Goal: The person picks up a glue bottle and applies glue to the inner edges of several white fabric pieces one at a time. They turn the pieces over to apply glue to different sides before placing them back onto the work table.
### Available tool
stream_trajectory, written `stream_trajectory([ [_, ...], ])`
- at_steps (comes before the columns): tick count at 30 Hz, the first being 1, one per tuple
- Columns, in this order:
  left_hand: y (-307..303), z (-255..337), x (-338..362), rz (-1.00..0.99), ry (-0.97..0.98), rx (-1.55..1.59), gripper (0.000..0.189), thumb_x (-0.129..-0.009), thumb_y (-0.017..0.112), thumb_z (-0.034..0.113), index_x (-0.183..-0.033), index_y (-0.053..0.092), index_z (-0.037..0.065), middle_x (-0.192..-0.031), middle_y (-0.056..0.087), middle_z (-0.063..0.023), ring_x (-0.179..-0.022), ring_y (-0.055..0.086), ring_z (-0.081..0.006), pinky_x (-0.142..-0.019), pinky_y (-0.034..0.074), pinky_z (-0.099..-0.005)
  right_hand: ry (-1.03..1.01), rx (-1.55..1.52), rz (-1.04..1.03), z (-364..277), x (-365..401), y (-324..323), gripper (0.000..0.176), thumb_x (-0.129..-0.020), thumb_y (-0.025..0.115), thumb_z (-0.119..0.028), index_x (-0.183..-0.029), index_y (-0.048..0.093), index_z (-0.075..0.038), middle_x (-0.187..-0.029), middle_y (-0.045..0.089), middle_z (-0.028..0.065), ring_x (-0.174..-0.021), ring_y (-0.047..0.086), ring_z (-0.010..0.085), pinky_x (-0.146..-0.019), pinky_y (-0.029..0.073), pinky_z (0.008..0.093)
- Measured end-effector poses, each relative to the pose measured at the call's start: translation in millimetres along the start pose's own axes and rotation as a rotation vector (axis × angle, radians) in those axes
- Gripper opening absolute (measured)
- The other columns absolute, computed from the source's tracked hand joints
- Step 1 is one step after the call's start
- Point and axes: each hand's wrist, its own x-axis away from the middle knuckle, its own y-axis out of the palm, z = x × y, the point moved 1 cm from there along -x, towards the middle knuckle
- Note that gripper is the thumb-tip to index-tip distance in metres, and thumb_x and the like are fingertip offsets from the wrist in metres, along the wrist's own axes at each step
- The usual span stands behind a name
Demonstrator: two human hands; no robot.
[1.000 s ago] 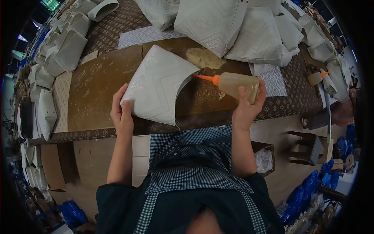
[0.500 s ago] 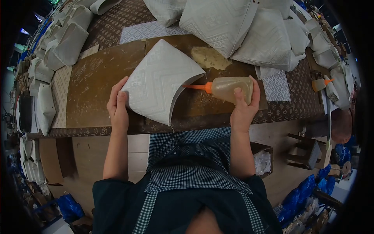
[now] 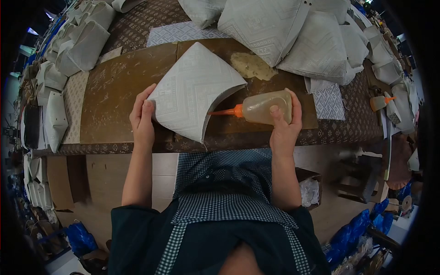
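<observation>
Left hand pinches a corner of the white embossed curved sheet panel lying on the brown glue-stained board; the panel looks light and flexible, best held by its edges. Right hand is closed around the translucent orange-nozzled squeeze bottle, which looks soft-walled.

Place: a hand-assembly workshop, seen from the bench.
Bench: a long worktable under brown patterned cloth, topped by a scuffed brown board that carries a crusted glue patch.
Stock: folded white embossed pieces heaped along the far edge, with more stacks down the left side.
Tools: an orange-nozzled glue bottle at an embossed panel; a second bottle at the right.
Dress: a checked apron on the worker.
Floor: blue bags, flat cardboard and a box of white scraps below the bench.
</observation>
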Motion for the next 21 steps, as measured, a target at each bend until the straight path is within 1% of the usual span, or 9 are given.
stream_trajectory([
  [6,1,2,0,-0.014,0.018,-0.001,0.035,-0.1,0.047,0.019,-0.126,0.057,-0.003,-0.121,0.059,-0.0082,-0.111,0.052,-0.0148,-0.099,0.038,-0.0271,0.06,-0.01,-0.053,-4,9,0,0.058,-0.081,0.078,-0.013,-0.132,0.05,-0.005,-0.115,0.056,0.0053,-0.103,0.054,0.0137,-0.093,0.045,0.0267],
  [9,0,0,0,-0.031,0.042,-0.048,0.039,-0.1,0.048,0.021,-0.131,0.053,-0.003,-0.125,0.059,-0.0126,-0.112,0.054,-0.0173,-0.099,0.04,-0.0292,0.09,-0.031,-0.075,-2,15,-2,0.06,-0.08,0.079,-0.013,-0.132,0.05,-0.004,-0.116,0.056,0.0055,-0.104,0.055,0.014,-0.093,0.045,0.0268],
  [12,2,7,0,-0.044,0.047,-0.085,0.038,-0.099,0.049,0.017,-0.131,0.053,-0.003,-0.124,0.059,-0.0117,-0.112,0.054,-0.017,-0.1,0.04,-0.0291,0.131,-0.042,-0.092,-3,23,-4,0.061,-0.079,0.079,-0.012,-0.132,0.05,-0.004,-0.116,0.056,0.0057,-0.104,0.055,0.0143,-0.094,0.044,0.0271],
  [15,5,27,-13,-0.125,-0.021,-0.125,0.036,-0.096,0.054,0.017,-0.128,0.056,0.001,-0.12,0.06,-0.0084,-0.11,0.054,-0.0158,-0.097,0.04,-0.0279,0.176,-0.072,-0.105,-5,31,-7,0.062,-0.079,0.079,-0.013,-0.132,0.05,-0.004,-0.118,0.056,0.0062,-0.106,0.054,0.0149,-0.095,0.044,0.0277],
  [18,11,49,-57,-0.326,-0.085,-0.333,0.04,-0.094,0.058,0.021,-0.129,0.056,0.002,-0.117,0.061,-0.0093,-0.107,0.057,-0.0164,-0.093,0.044,-0.0289,0.211,-0.135,-0.077,-4,37,-12,0.064,-0.078,0.08,-0.013,-0.133,0.049,-0.003,-0.119,0.055,0.0067,-0.107,0.054,0.0157,-0.095,0.044,0.0284],
  [20,35,62,-90,-0.417,-0.006,-0.414,0.045,-0.093,0.06,0.025,-0.131,0.054,0.002,-0.112,0.063,-0.0111,-0.104,0.059,-0.0171,-0.09,0.047,-0.0291,0.22,-0.168,-0.063,-3,36,-12,0.065,-0.077,0.081,-0.014,-0.133,0.049,-0.003,-0.12,0.055,0.0069,-0.108,0.054,0.0163,-0.096,0.044,0.0288],
  [21,51,69,-102,-0.459,-0.04,-0.466,0.049,-0.092,0.061,0.028,-0.132,0.053,0.001,-0.113,0.063,-0.0129,-0.106,0.059,-0.0187,-0.092,0.046,-0.0298,0.222,-0.174,-0.058,-3,38,-12,0.065,-0.077,0.081,-0.014,-0.133,0.049,-0.003,-0.12,0.055,0.007,-0.108,0.054,0.0166,-0.096,0.044,0.0289],
])
